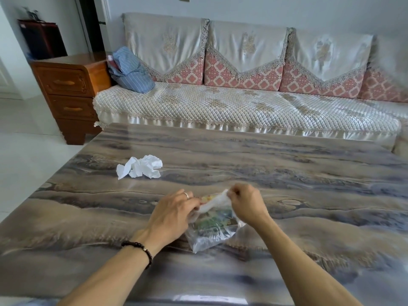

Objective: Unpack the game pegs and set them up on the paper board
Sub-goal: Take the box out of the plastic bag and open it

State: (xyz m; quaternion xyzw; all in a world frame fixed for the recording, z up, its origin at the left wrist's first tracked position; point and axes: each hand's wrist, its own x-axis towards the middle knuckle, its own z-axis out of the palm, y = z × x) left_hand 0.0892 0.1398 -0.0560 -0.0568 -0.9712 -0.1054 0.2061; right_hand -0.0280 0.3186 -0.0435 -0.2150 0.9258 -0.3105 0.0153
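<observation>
Two bare forearms are reaching forward over a marbled table [287, 164], meeting near its front centre. The left hand [172, 214], wearing a ring and a dark beaded bracelet [141, 250], is lying palm down with its fingers pinching one side of a clear plastic bag [212, 230]. The right hand [245, 203] is curling closed, pinching the bag's mouth opposite. The bag is resting on the table between the hands, holding folded colourful printed paper; pegs cannot be made out inside. Crumpled white tissue [140, 166] is lying well apart, farther back on the left.
</observation>
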